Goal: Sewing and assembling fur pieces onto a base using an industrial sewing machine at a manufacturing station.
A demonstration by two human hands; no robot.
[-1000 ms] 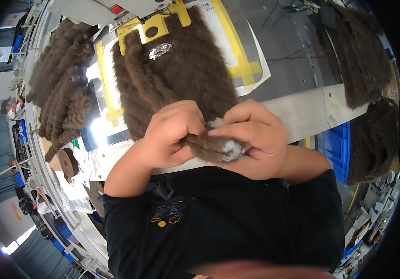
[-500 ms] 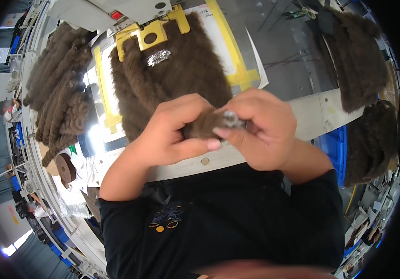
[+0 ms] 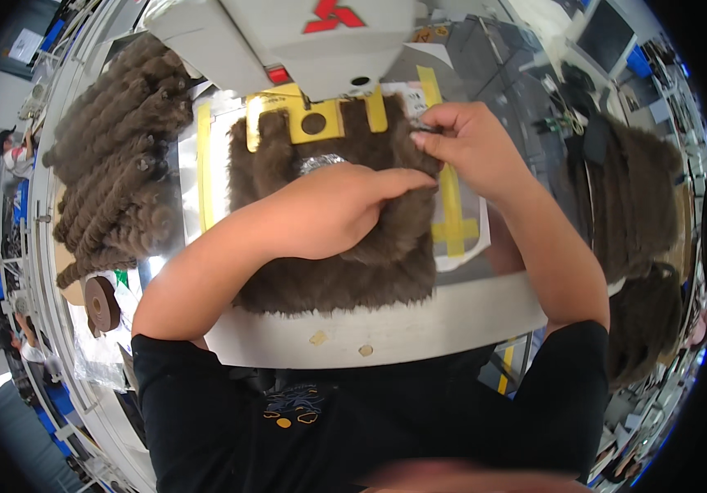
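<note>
A brown fur panel (image 3: 320,287) lies over the white work surface under a yellow clamp plate (image 3: 320,123). My right hand (image 3: 470,148) is at the panel's upper right edge, thumb and fingers pinched on the end of a brown fur strip (image 3: 407,148). Across the fur lies my left hand (image 3: 337,205), its index finger stretched toward the right hand; the other fingers curl into the fur and are partly hidden. They seem to grip the same strip. Just beyond the left hand a silvery foil piece (image 3: 320,162) shows on the panel.
A white sewing machine head (image 3: 287,41) overhangs the clamp plate. Yellow tape (image 3: 452,214) runs along the panel's right side. Fur strips (image 3: 123,148) are heaped at left, near a brown tape roll (image 3: 102,304). More fur pieces (image 3: 641,189) hang at right.
Both hands have gone forward from the table's front edge onto the fur panel, carrying the fur strip. My right hand has moved to the panel's upper right edge.
</note>
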